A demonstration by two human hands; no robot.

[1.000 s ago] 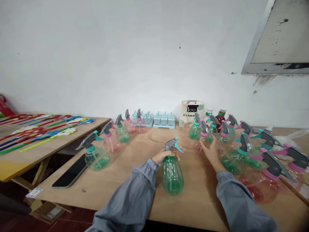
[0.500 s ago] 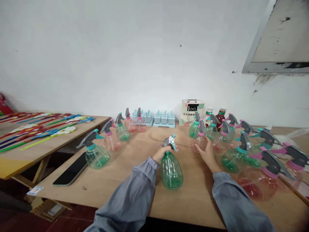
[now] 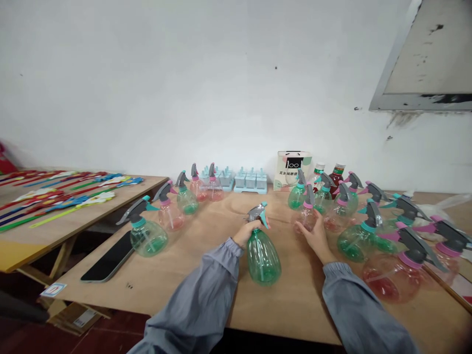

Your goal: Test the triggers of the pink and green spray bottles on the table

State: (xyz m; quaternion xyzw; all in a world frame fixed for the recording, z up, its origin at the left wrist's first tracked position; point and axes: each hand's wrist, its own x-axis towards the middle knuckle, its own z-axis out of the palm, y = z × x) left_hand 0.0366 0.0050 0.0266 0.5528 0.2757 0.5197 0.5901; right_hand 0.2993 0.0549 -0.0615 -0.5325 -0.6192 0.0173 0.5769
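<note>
My left hand [image 3: 246,231] is closed round the neck of a green spray bottle [image 3: 262,255] with a grey and teal trigger head, held tilted just above the wooden table [image 3: 206,275]. My right hand [image 3: 313,233] rests with its fingers curled against a pink spray bottle [image 3: 308,216] at the near edge of a cluster of spray bottles. Both arms wear grey sleeves.
Several green and pink spray bottles [image 3: 368,236] crowd the right side; a row of others [image 3: 173,211] runs along the left. A black phone [image 3: 108,255] lies near the left edge. Blue ice moulds [image 3: 250,183], a carton [image 3: 293,169] and capped bottles stand at the wall. Coloured sticks [image 3: 62,194] cover the left table.
My left hand has lifted the green bottle slightly and turned its trigger head. My right hand drew back from the cluster and settled on the pink bottle.
</note>
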